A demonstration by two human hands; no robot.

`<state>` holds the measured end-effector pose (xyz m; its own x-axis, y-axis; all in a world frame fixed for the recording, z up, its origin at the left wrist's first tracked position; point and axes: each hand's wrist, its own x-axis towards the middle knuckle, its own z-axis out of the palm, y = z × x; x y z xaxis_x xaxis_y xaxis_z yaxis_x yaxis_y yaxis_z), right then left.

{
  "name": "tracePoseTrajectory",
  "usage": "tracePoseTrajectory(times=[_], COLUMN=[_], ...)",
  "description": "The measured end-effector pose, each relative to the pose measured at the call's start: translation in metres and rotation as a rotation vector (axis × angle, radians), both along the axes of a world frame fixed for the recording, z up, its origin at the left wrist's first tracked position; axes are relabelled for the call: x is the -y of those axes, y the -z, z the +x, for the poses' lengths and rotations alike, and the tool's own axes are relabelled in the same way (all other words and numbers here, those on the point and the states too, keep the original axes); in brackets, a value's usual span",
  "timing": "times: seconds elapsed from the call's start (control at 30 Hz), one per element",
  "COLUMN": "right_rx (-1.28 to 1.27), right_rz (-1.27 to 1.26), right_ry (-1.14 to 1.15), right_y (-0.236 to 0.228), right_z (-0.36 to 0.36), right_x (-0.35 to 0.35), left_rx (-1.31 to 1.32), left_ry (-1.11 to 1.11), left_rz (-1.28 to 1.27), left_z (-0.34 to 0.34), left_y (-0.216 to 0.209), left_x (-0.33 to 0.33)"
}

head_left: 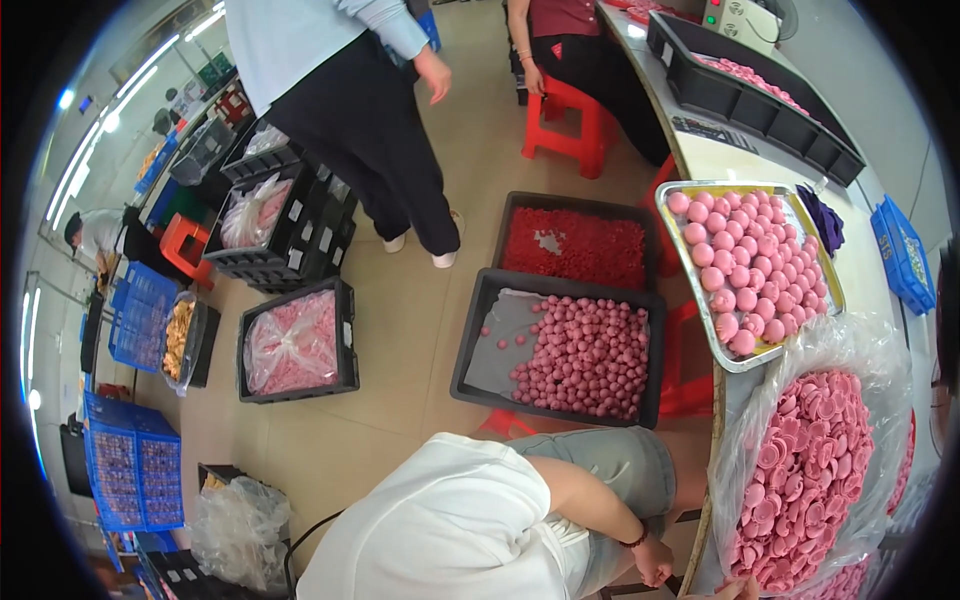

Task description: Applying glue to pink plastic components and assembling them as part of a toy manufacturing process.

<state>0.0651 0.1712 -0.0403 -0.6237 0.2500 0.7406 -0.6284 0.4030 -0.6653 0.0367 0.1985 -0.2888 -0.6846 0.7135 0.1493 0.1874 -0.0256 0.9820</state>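
Observation:
My left hand (pixel 654 561), with a dark bracelet at the wrist, is beside the table's edge at the lower right. Its fingers are curled closed, and whatever they may hold is hidden. Only part of my right hand (pixel 738 589) shows at the bottom rim, next to an open clear plastic bag (pixel 745 445); its fingers are mostly cut off. Heaped in that bag are small pink cup-shaped pieces (pixel 800 470). Farther up the table, a metal tray (pixel 725 357) carries many pink balls (pixel 745 250), some with small raised parts.
Left of the table stand a dark bin of pink balls (pixel 590 350) and a bin of red pieces (pixel 575 245). Black crates (pixel 265 235) and blue baskets (pixel 130 460) line the left. One person (pixel 370 130) stands ahead; another (pixel 575 60) sits by a red stool (pixel 570 125).

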Motion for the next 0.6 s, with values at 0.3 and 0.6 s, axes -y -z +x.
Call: tracePoseTrajectory(times=[0.3, 0.6], right_rx=[0.067, 0.111], right_rz=[0.074, -0.016], right_ry=[-0.004, 0.004], right_y=[0.003, -0.002], right_z=[0.005, 0.009], right_x=[0.000, 0.006], left_rx=[-0.053, -0.067], left_ry=[-0.009, -0.007], left_rz=[0.020, -0.006], left_z=[-0.001, -0.004], left_y=[0.000, 0.005], left_x=[0.000, -0.005])
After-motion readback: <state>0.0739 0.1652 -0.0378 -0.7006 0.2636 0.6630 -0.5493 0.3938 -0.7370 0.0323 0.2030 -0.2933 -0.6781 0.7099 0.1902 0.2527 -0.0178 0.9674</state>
